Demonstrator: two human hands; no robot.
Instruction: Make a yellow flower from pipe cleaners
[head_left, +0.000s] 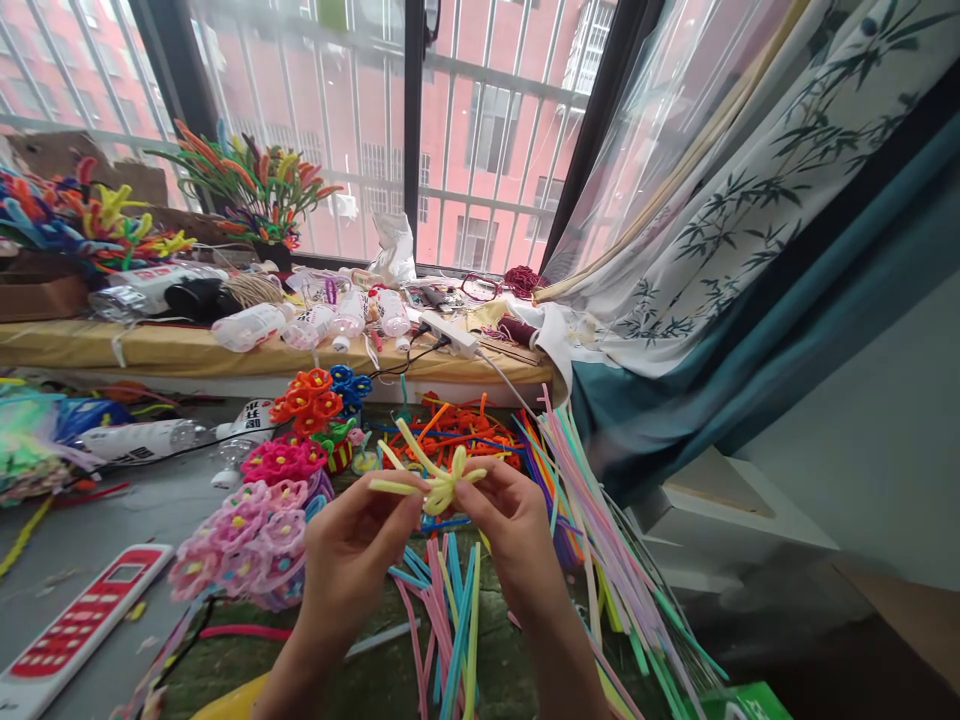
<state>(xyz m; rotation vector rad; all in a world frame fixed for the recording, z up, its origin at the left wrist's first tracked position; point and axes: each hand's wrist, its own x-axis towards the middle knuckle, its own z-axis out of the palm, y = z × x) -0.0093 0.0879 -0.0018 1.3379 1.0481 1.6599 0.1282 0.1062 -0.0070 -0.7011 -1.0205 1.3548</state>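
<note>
Between my hands is a pale yellow pipe cleaner flower [448, 482], with looped petals and several loose ends sticking out to the upper left. My left hand [364, 535] pinches its left side between thumb and fingers. On the other side, my right hand [510, 510] grips the petals with thumb and forefinger. Below the hands lie loose pink, blue and yellow pipe cleaners [454, 620]. A heap of orange pipe cleaners [480, 430] is just beyond them. Pink and lilac pipe cleaner flowers [251, 535] cluster to the left of my left hand.
Long pastel pipe cleaners [592, 480] lean at the right. Orange flowers [307, 400] stand behind the pink ones. At left lies a red and white box [86, 625]. The window ledge [150, 345] holds bottles [251, 325], a power strip [450, 335] and colourful bouquets [262, 190].
</note>
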